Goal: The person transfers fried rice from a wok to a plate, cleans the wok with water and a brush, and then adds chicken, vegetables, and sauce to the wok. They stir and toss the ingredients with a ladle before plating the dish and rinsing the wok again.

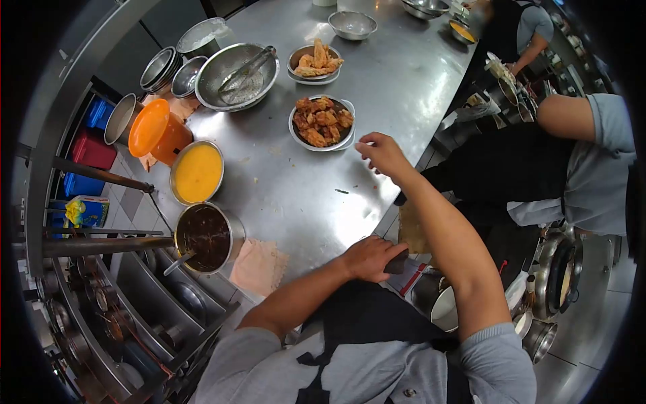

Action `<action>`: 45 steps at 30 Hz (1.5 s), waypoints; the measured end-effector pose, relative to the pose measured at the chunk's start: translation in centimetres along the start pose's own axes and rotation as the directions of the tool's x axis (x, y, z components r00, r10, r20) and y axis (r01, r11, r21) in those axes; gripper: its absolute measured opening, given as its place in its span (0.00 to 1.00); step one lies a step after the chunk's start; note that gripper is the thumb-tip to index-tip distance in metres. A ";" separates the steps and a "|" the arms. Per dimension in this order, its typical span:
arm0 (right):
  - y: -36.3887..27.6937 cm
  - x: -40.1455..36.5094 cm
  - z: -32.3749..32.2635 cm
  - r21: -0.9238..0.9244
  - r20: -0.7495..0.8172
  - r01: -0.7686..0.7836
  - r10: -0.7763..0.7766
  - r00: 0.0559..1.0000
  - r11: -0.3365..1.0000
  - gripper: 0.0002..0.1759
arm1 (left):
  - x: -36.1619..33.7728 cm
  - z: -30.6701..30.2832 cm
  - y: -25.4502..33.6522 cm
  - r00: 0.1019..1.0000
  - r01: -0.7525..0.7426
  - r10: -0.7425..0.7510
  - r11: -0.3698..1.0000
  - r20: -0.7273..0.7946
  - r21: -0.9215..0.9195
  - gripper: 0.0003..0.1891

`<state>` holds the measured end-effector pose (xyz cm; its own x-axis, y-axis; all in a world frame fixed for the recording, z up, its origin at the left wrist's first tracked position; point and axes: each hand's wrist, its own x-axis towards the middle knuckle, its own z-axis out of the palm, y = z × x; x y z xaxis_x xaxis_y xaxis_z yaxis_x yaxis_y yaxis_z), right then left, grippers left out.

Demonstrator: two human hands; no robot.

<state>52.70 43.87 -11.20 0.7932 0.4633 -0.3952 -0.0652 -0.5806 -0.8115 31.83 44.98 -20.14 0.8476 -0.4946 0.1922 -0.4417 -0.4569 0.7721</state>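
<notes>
My left hand [369, 258] rests at the near edge of the steel counter [397, 74], closed on a small dark object [398, 262] that I cannot identify. My right hand [381, 152] hovers over the counter with its fingers loosely bent and nothing visible in them. It is just right of a metal bowl of browned fried pieces [321, 121]. Behind that bowl stands a second bowl of paler fried pieces [315, 62].
A large steel bowl with tongs [237, 75], an orange jug [158, 135], a pot of yellow liquid [197, 173] and a pot of dark sauce with a ladle [205, 236] line the left. A cloth [259, 266] lies near the edge. A co-worker [572, 168] stands close on the right, another person [518, 27] farther back.
</notes>
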 end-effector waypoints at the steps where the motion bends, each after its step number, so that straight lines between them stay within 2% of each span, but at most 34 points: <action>1: -0.5 1.5 1.1 0.015 0.028 -0.053 0.052 0.998 0.998 0.19 | 0.0 0.0 0.1 1.000 0.012 -0.012 1.000 -0.009 0.001 0.45; 4: -0.5 4.9 3.3 0.027 -0.021 -0.094 0.095 0.995 0.995 0.17 | 0.1 -0.8 0.5 0.998 0.057 -0.057 0.998 0.039 0.007 0.45; 10: -1.8 5.6 4.0 0.334 -0.044 -0.170 0.195 0.980 0.927 0.13 | 0.0 -0.7 0.7 0.999 0.044 -0.043 0.999 0.027 -0.023 0.42; 11: -1.9 5.7 4.1 0.317 -0.078 -0.176 0.210 0.975 0.932 0.10 | 0.1 -0.8 0.8 0.998 0.048 -0.047 0.998 0.042 -0.031 0.41; 14: -2.2 5.6 4.7 0.516 -0.123 -0.081 0.168 0.978 0.853 0.06 | 0.4 -0.8 0.7 0.997 0.051 -0.046 0.997 0.067 -0.060 0.38; 15: -2.3 5.5 4.9 0.553 -0.106 -0.076 0.160 0.981 0.830 0.09 | 0.4 -0.9 0.7 0.998 0.033 -0.029 0.997 0.059 -0.070 0.36; 18: -1.9 4.2 5.2 0.696 -0.060 -0.081 0.171 0.983 0.714 0.10 | 0.5 -0.8 0.6 0.998 0.024 -0.021 0.998 0.054 -0.061 0.32; 20: -1.8 2.7 4.7 0.762 -0.013 -0.053 0.096 0.995 0.645 0.10 | 0.6 -0.7 0.6 0.996 0.027 -0.022 0.998 0.088 -0.055 0.32; 23: -1.6 0.1 3.2 0.819 -0.011 0.014 -0.010 1.000 0.573 0.11 | 0.8 -1.7 1.5 0.980 0.110 -0.102 0.993 0.170 -0.036 0.36; 25: -1.5 -2.5 1.2 0.829 -0.032 0.068 -0.075 0.997 0.554 0.11 | 0.8 -1.7 1.6 0.992 0.070 -0.065 0.997 0.108 -0.036 0.40; 27: -0.4 -5.6 -1.5 0.824 -0.071 0.122 -0.113 0.991 0.553 0.14 | 0.5 -0.9 1.1 0.994 0.038 -0.034 0.999 0.105 -0.038 0.45; 29: 1.5 -9.6 -4.1 0.807 -0.139 0.174 -0.104 0.985 0.565 0.15 | 0.4 -0.8 1.0 0.994 0.011 -0.010 1.000 0.113 -0.006 0.45; 33: 7.0 -20.3 -8.2 0.822 -0.330 0.321 -0.066 0.942 0.470 0.21 | 0.8 -0.9 0.8 0.980 0.009 -0.015 0.999 0.201 0.031 0.45; 36: 11.8 -30.6 -9.4 0.764 -0.549 0.452 0.098 0.830 0.460 0.24 | 1.3 -1.3 1.3 0.978 0.004 -0.014 0.999 0.209 0.044 0.46; 38: 17.8 -37.6 -9.3 0.703 -0.682 0.532 0.236 0.692 0.473 0.24 | 1.2 -0.8 1.6 0.977 0.022 -0.036 0.997 0.210 0.071 0.46; 39: 18.9 -41.1 -8.7 0.652 -0.746 0.582 0.274 0.607 0.487 0.23 | 1.3 -0.7 1.8 0.976 0.031 -0.053 0.994 0.211 0.106 0.47; 40: 20.6 -45.1 -8.1 0.628 -0.776 0.596 0.347 0.526 0.500 0.21 | 1.2 -0.7 2.0 0.984 -0.008 -0.006 0.997 0.177 0.082 0.45; 41: 22.2 -48.6 -7.2 0.584 -0.807 0.628 0.450 0.382 0.514 0.19 | 1.4 -0.5 2.2 0.979 0.033 -0.058 0.991 0.198 0.130 0.45; 43: 27.4 -56.6 -5.1 0.507 -0.836 0.674 0.495 0.236 0.537 0.14 | 1.6 0.0 2.3 0.969 0.072 -0.113 0.980 0.220 0.188 0.46; 45: 30.0 -63.7 -3.2 0.401 -0.837 0.707 0.546 0.024 0.583 0.11 | 1.7 0.6 2.5 0.967 0.106 -0.149 0.972 0.205 0.209 0.47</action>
<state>2.13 -5.22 -9.02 0.4908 -0.8664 -0.0924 0.2798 0.2572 -0.9250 32.03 42.53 -18.27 0.8254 -0.5620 -0.0536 -0.4014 -0.6510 0.6443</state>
